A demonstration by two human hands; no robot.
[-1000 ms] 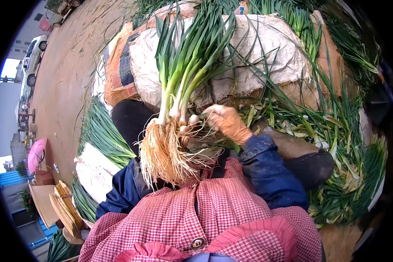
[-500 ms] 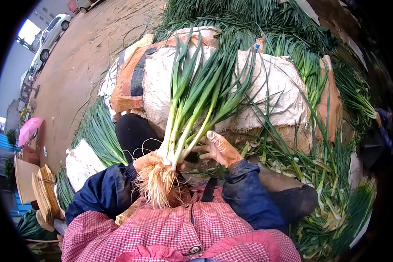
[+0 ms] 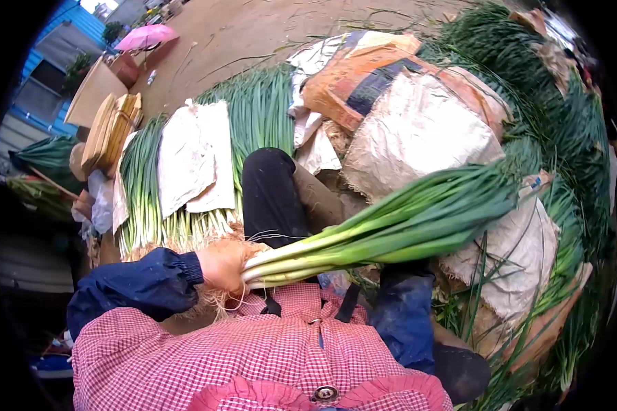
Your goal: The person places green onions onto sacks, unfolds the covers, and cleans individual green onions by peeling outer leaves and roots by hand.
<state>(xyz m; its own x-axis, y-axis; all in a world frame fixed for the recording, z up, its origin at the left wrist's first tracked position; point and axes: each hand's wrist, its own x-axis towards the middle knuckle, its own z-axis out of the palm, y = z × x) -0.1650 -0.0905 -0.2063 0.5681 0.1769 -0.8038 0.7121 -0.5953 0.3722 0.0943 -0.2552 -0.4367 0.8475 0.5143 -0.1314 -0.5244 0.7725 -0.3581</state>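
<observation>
A bunch of green onions (image 3: 397,222) lies sideways across my lap, its dark leaves pointing right and its pale stems at the left. My left hand (image 3: 223,266) is closed around the stems at the root end, and stringy roots hang below it. On the right, my blue sleeve (image 3: 404,312) runs up under the leaves. The bunch hides my right hand, so its fingers do not show.
To the left, more green onions (image 3: 140,198) lie in a row, partly under a white sack cloth (image 3: 195,157). Ahead is a heap draped with white sacking (image 3: 418,130) and an orange sack (image 3: 363,75). Leafy piles (image 3: 562,123) stand at the right. Wooden boards (image 3: 106,133) are far left.
The bunch has swung from upright to lying toward the right, still in my left hand. My right hand has gone out of sight behind it. The view has turned left.
</observation>
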